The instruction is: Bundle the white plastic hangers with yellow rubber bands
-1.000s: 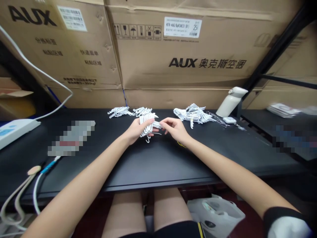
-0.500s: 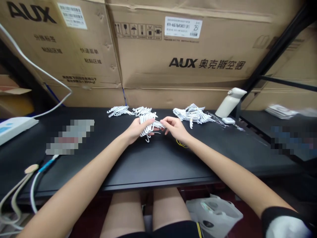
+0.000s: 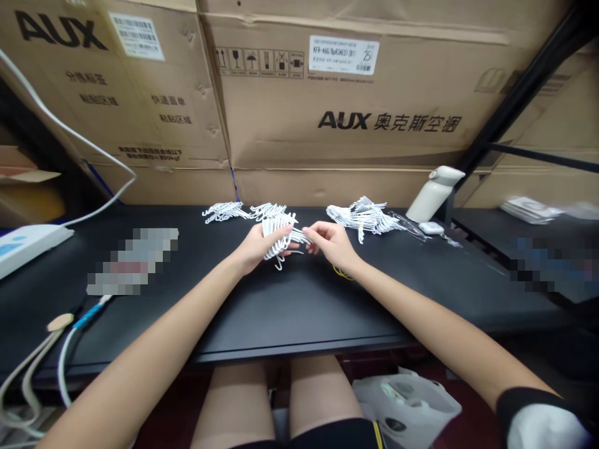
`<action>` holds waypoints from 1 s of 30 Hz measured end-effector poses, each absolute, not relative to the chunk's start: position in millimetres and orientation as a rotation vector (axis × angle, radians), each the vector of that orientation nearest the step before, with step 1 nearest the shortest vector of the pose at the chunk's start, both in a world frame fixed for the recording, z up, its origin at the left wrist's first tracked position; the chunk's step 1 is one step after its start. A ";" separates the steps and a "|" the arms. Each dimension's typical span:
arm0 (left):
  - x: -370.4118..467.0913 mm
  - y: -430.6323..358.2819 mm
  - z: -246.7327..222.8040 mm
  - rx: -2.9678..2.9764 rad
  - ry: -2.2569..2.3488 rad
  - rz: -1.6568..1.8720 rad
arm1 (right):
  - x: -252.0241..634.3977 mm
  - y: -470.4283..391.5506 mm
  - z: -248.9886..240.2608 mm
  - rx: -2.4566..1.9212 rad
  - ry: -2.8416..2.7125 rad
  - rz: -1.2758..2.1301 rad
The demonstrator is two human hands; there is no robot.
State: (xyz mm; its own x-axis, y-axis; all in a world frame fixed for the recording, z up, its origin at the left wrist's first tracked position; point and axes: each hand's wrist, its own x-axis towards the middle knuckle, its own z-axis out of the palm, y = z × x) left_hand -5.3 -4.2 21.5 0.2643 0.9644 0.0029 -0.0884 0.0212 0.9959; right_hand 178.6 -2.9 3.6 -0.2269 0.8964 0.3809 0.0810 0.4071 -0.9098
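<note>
My left hand (image 3: 256, 246) is closed around a bundle of white wire hooks (image 3: 277, 238), its thumb lying across the top. The curled ends hang downward, and one hook dangles lower than the others. At the straight ends pointing right, my right hand (image 3: 330, 240) has its thumb and forefinger pinched on the tips. Yellow bands (image 3: 344, 273) show partly from under my right wrist. Behind my left hand lie two small piles of similar hooks, a left pile (image 3: 224, 211) and a nearer-middle pile (image 3: 267, 211). A larger heap of white hooks (image 3: 367, 217) sits beyond my right hand.
A cream bottle (image 3: 433, 194) stands at the back right beside a small white case (image 3: 431, 228). On the left are a blurred-out flat object (image 3: 135, 262), a power strip (image 3: 35, 246) and cables. Cardboard boxes (image 3: 281, 137) wall off the back of the black table (image 3: 281, 318).
Both hands stay almost where they were, still on the bundle of hooks. The view has shifted very slightly, and the right fingers have moved only a little.
</note>
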 end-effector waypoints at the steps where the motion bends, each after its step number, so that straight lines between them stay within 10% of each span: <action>1: -5.1 -4.4 21.6 1.264 0.945 1.040 | 178.9 -4.9 3.0 -0.875 -1.652 0.910; 30: -9.6 5.9 23.7 1.043 1.153 1.495 | 185.7 8.4 -11.0 -0.871 -2.255 0.599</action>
State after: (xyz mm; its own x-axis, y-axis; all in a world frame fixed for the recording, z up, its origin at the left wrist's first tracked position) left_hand -9.6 5.9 23.7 -0.1901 0.9788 0.0755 -0.1759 -0.1096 0.9783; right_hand 185.7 8.4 -11.0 -0.5757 0.7145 0.3977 0.4228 0.6764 -0.6031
